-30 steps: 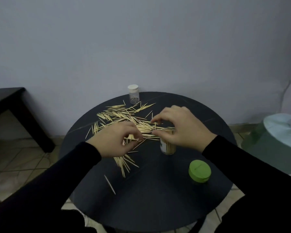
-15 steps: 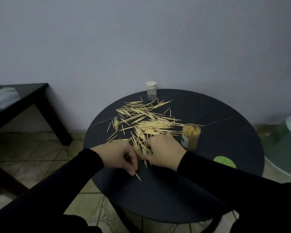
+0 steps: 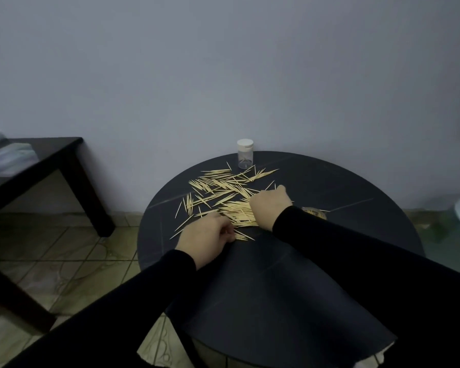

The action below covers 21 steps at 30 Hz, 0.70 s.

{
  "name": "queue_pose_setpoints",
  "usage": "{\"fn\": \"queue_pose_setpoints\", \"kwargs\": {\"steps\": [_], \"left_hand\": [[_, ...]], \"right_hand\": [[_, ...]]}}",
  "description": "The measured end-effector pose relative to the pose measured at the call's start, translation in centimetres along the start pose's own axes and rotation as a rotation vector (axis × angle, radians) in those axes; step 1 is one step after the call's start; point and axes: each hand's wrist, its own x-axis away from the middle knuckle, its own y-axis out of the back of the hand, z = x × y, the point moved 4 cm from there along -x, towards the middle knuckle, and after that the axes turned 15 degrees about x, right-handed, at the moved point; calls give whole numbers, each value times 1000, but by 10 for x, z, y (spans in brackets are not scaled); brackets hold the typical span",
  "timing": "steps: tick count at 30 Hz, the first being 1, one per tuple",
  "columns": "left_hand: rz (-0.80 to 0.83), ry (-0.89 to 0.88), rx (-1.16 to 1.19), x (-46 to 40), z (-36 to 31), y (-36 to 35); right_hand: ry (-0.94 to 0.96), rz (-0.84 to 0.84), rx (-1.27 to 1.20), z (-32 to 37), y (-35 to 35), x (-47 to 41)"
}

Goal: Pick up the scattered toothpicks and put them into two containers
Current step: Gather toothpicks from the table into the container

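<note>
The left hand [image 3: 206,236] rests knuckles-up on the round black table [image 3: 276,301], its fingers curled in at the near edge of the toothpicks [image 3: 223,192]; the fingertips seem to pinch a few sticks, though the back of the hand hides the grip. The right hand [image 3: 270,205] lies further in, on the right side of the pile, fingers curled down into the sticks; whether it holds any cannot be told from here. Both arms wear black sleeves [image 3: 356,251] that cover much of the near tabletop.

The toothpicks lie flat, spread across the far left half of the table. Most have their long axis running roughly left to right or slanting up toward the far right; a small bunch at the left edge of the spread points nearly straight away from the person. The densest heap sits between the two hands, partly under the right one.

Behind the right forearm, only the rim of a jar [image 3: 314,212] filled with toothpicks shows. A small clear bottle [image 3: 245,155] with a white cap stands upright at the far edge, just beyond the spread, near the wall [image 3: 223,75].

The sticks are thin, pale yellow wood with pointed ends. A dark side table [image 3: 37,166] stands to the left on the tiled floor [image 3: 51,253].
</note>
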Motion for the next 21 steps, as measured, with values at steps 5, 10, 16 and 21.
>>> {"fn": "queue_pose_setpoints", "kwargs": {"steps": [5, 10, 16, 21], "left_hand": [[-24, -79, -88, -15, -6, -6], [12, -68, -177, -33, -10, -12], [12, -88, -231, -52, -27, -22], [-14, -108, -291, -62, -42, -29]], "right_hand": [[47, 102, -61, -10, -8, -24], [97, 156, -107, -14, -18, -40], [56, 217, -151, -36, -31, -48], [45, 227, -144, -51, -40, -50]]}}
